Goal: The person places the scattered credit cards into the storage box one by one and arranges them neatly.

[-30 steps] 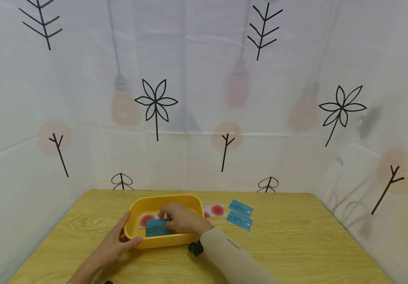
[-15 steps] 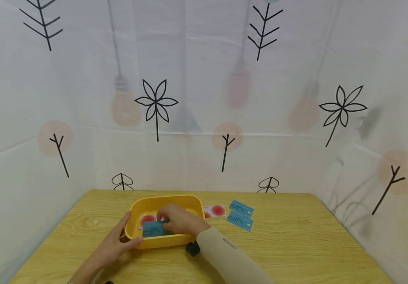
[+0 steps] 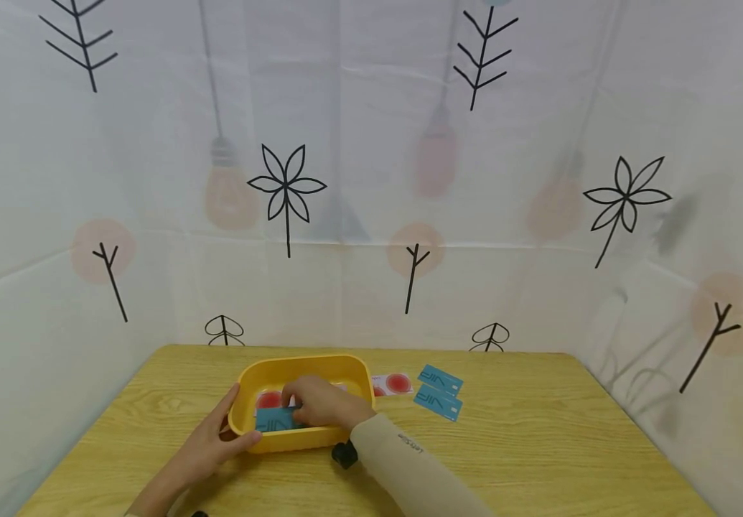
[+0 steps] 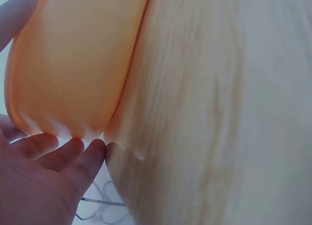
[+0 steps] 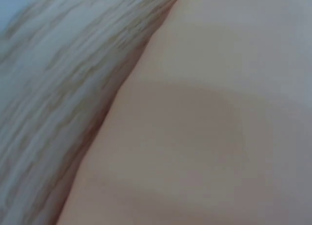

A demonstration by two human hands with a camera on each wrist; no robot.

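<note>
A yellow plastic bin (image 3: 309,439) stands on the table. At its left end, my left hand (image 3: 202,446) grips it, thumb along the front wall and fingers on the end wall. In the left wrist view, the fingertips of that hand (image 4: 46,178) press against the bin's wall (image 4: 78,64). My right hand (image 3: 324,402) reaches down inside the bin and pinches the right end of a teal VIP card (image 3: 274,419), which lies low near the front wall. Behind it in the bin is a card with a red circle (image 3: 269,399), partly covered. The right wrist view shows a blurred bin wall (image 5: 204,127).
Right of the bin, two teal VIP cards, a rear one (image 3: 441,378) and a front one (image 3: 438,404), lie on the wooden table (image 3: 539,431). Beside them a red-circle card (image 3: 399,383) is partly hidden by the bin. A patterned white curtain (image 3: 352,287) rises behind the table.
My right hand has shifted a little left inside the bin, bringing the teal card left and lower toward the front-left corner. My left hand keeps its hold on the bin.
</note>
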